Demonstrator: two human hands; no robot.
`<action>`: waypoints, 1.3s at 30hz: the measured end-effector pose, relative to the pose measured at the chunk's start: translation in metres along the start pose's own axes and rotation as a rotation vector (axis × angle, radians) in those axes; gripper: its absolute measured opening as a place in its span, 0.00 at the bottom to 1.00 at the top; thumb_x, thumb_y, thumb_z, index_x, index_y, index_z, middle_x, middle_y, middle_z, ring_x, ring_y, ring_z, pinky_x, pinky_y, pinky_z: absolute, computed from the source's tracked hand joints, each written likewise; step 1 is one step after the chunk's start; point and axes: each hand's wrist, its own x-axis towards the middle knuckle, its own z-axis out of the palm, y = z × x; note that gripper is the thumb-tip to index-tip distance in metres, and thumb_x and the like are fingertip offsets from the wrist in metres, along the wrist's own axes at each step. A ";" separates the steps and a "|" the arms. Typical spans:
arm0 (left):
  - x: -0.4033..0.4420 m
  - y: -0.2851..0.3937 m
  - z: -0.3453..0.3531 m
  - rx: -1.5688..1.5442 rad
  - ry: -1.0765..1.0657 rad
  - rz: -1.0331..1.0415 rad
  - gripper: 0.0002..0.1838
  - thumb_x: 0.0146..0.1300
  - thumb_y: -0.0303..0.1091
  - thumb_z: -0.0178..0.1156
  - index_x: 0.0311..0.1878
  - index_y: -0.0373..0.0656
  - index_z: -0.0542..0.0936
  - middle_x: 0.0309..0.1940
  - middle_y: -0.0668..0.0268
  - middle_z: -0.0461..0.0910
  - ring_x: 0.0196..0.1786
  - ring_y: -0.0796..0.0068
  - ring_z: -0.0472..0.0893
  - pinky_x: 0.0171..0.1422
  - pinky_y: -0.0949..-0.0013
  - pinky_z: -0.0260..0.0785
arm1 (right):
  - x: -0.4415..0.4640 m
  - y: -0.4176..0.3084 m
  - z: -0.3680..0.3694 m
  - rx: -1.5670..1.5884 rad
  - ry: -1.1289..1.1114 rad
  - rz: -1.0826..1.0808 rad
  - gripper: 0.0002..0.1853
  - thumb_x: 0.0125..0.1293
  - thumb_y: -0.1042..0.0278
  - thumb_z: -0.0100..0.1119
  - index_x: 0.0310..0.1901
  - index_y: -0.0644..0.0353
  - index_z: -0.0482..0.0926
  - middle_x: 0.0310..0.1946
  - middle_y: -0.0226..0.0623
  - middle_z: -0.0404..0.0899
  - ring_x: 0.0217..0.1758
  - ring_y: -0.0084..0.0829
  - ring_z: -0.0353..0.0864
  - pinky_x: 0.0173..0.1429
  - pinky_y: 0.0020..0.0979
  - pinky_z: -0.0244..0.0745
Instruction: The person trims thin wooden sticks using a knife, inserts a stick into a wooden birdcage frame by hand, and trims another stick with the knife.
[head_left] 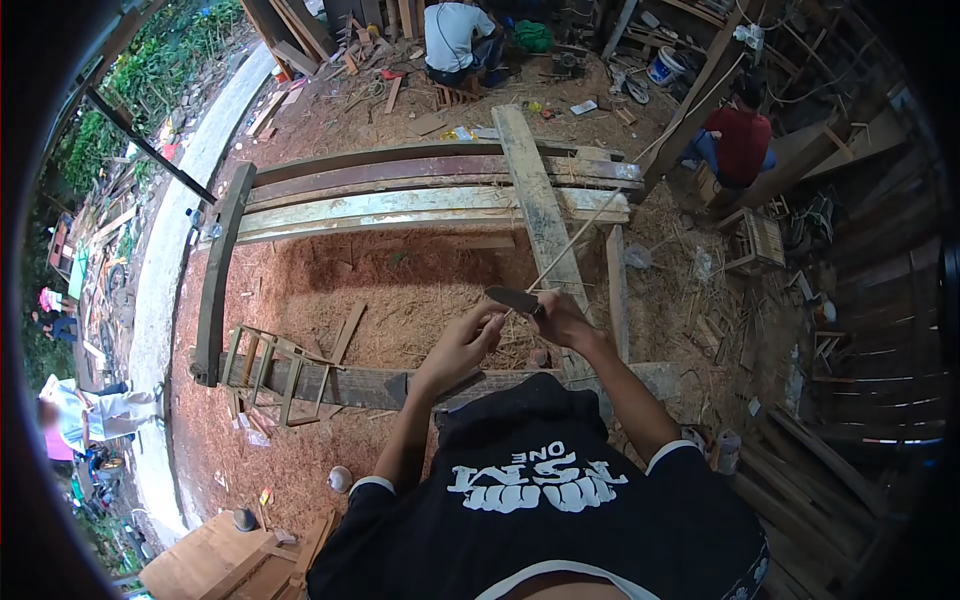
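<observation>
Right hand: gripping dark-bladed knife. Left hand: pinching long, thin, pale stick; probably light, springy; hold near end.

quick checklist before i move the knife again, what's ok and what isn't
1. Knife gripped: ok, in the right hand.
2. Thin stick supported: ok, its near end is at the left hand.
3. Left hand well away from the knife: not ok, the fingertips are right beside it.
4. Knife edge facing away from the hand: cannot tell, too small to read.
5. Stick's far end free: cannot tell, hard to trace against the background.
6. Others out of knife reach: ok, the person in red and the person in white sit well away.
</observation>
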 end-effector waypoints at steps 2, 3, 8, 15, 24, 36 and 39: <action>0.006 -0.003 0.007 -0.112 -0.016 0.010 0.12 0.78 0.34 0.48 0.55 0.39 0.74 0.26 0.72 0.68 0.29 0.83 0.66 0.34 0.74 0.62 | 0.001 -0.006 -0.007 -0.022 -0.035 0.005 0.11 0.62 0.65 0.55 0.35 0.64 0.82 0.30 0.56 0.80 0.40 0.57 0.82 0.42 0.48 0.75; 0.010 -0.007 0.009 -0.168 -0.022 0.016 0.11 0.78 0.33 0.47 0.56 0.40 0.74 0.26 0.73 0.66 0.29 0.84 0.64 0.33 0.75 0.61 | 0.002 -0.012 -0.010 -0.034 -0.052 0.004 0.12 0.63 0.64 0.54 0.36 0.63 0.82 0.31 0.55 0.81 0.41 0.56 0.82 0.43 0.48 0.75; 0.016 -0.029 0.021 -0.039 0.106 0.182 0.12 0.77 0.31 0.50 0.59 0.41 0.75 0.28 0.77 0.66 0.29 0.88 0.64 0.31 0.78 0.59 | 0.001 -0.013 -0.011 0.068 -0.063 0.029 0.16 0.68 0.58 0.53 0.38 0.64 0.82 0.32 0.55 0.82 0.40 0.54 0.83 0.42 0.45 0.75; 0.010 -0.039 0.009 0.119 0.252 0.325 0.10 0.73 0.26 0.52 0.52 0.33 0.76 0.27 0.66 0.72 0.31 0.81 0.68 0.35 0.73 0.63 | -0.001 -0.017 0.007 0.371 -0.233 0.067 0.17 0.71 0.60 0.53 0.38 0.70 0.77 0.30 0.52 0.79 0.36 0.41 0.81 0.42 0.39 0.72; 0.008 -0.032 0.029 -0.154 0.146 0.025 0.14 0.79 0.39 0.46 0.44 0.38 0.75 0.23 0.74 0.67 0.25 0.84 0.65 0.29 0.74 0.60 | 0.000 -0.023 0.011 0.001 0.082 0.018 0.13 0.67 0.61 0.55 0.37 0.62 0.82 0.25 0.54 0.80 0.34 0.58 0.81 0.38 0.51 0.76; 0.009 -0.048 0.037 -0.294 0.267 -0.040 0.16 0.79 0.43 0.46 0.35 0.45 0.69 0.22 0.77 0.61 0.22 0.87 0.62 0.24 0.76 0.56 | -0.002 -0.011 0.042 0.029 0.209 0.245 0.15 0.65 0.57 0.59 0.36 0.63 0.83 0.25 0.55 0.80 0.34 0.56 0.83 0.39 0.50 0.76; 0.012 -0.044 0.019 -0.184 0.224 0.004 0.15 0.79 0.40 0.46 0.37 0.41 0.71 0.22 0.74 0.64 0.25 0.85 0.64 0.28 0.74 0.60 | -0.005 -0.024 0.036 0.166 0.064 0.270 0.21 0.66 0.52 0.58 0.32 0.67 0.82 0.28 0.59 0.80 0.37 0.60 0.82 0.41 0.52 0.74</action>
